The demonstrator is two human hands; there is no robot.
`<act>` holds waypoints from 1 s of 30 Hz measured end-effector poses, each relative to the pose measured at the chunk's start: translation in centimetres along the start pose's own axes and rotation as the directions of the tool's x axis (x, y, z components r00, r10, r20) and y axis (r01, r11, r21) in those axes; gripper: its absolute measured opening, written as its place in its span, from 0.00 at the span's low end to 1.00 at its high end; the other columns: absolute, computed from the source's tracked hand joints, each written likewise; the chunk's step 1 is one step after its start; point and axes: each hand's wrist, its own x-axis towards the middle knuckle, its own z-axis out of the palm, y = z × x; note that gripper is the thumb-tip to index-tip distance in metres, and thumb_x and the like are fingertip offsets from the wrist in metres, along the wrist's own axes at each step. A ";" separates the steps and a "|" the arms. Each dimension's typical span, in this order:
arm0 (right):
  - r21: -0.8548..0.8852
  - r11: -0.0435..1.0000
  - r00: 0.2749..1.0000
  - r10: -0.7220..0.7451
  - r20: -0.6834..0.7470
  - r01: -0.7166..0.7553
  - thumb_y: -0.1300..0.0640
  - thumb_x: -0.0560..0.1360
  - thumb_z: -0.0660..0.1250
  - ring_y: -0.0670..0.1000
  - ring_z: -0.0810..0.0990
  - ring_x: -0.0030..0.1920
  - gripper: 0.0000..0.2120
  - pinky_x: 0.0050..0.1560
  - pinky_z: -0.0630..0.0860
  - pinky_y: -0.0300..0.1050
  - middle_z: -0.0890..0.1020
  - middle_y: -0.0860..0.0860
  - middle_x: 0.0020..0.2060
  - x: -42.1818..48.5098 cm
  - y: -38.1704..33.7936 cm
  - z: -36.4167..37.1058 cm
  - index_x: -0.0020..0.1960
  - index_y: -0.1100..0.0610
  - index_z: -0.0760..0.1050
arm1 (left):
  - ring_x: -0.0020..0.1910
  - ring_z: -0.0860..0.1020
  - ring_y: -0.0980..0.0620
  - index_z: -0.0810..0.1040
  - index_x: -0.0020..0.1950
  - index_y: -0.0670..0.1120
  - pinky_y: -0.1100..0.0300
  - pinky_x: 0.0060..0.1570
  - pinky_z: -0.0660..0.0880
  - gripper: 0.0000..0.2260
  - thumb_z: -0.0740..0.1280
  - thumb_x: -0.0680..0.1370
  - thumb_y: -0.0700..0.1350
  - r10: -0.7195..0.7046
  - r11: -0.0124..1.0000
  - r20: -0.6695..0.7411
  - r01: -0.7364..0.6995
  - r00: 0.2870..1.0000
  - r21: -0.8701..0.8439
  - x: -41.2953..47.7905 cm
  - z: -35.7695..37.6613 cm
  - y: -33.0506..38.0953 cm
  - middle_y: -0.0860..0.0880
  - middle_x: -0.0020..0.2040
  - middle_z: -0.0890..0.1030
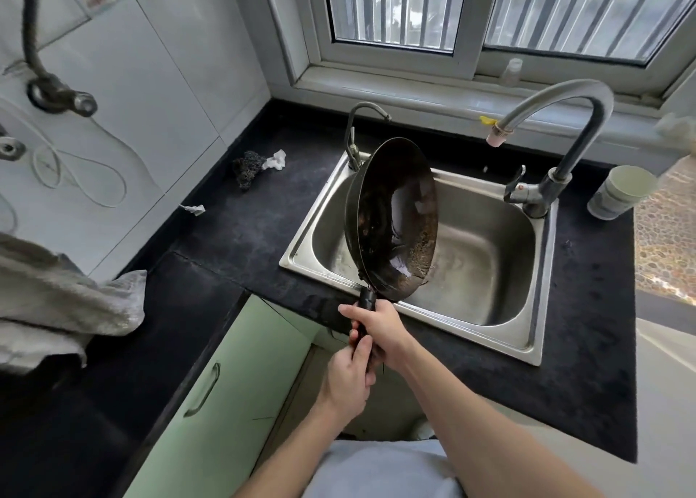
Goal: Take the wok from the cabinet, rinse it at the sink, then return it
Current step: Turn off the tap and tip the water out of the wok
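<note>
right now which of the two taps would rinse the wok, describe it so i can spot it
Start at the steel sink under the window. At its back right corner stands the tall faucet, arching left over the basin. Unlike the thin small tap at the back left, it is thick and has a pink nozzle tip.

One wok point(395, 218), two faucets point(557, 128), two hands point(380, 328)

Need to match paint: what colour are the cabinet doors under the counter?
Pale green cabinet doors, seen in the head view.

head view, looking down, sink point(301, 250) close
</note>
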 end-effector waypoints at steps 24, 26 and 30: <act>0.012 0.997 0.993 -0.074 -0.087 0.076 0.62 0.77 0.71 0.49 0.73 0.26 0.10 0.33 0.74 0.47 0.74 0.50 0.28 1.2 0.8 0.7 0.43 0.60 0.69 | 0.28 0.70 0.53 0.78 0.42 0.46 0.51 0.31 0.65 0.23 0.57 0.74 0.65 0.158 0.954 0.048 -0.165 0.986 0.249 2.7 -2.6 -2.4 0.53 0.31 0.75; 0.013 0.997 0.994 -0.071 -0.087 0.073 0.62 0.77 0.71 0.49 0.74 0.26 0.10 0.33 0.74 0.47 0.74 0.50 0.28 1.3 0.8 0.7 0.43 0.60 0.69 | 0.28 0.70 0.53 0.78 0.42 0.46 0.52 0.31 0.66 0.22 0.57 0.76 0.63 0.160 0.951 0.048 -0.167 0.986 0.259 2.7 -2.6 -2.3 0.53 0.31 0.75; 0.012 0.997 0.994 -0.071 -0.081 0.072 0.61 0.76 0.71 0.49 0.74 0.26 0.10 0.38 0.73 0.52 0.75 0.50 0.28 1.5 0.7 0.3 0.42 0.59 0.70 | 0.28 0.70 0.54 0.78 0.42 0.46 0.53 0.31 0.66 0.20 0.58 0.77 0.60 0.168 0.945 0.047 -0.174 0.985 0.276 2.9 -2.5 -2.1 0.53 0.31 0.76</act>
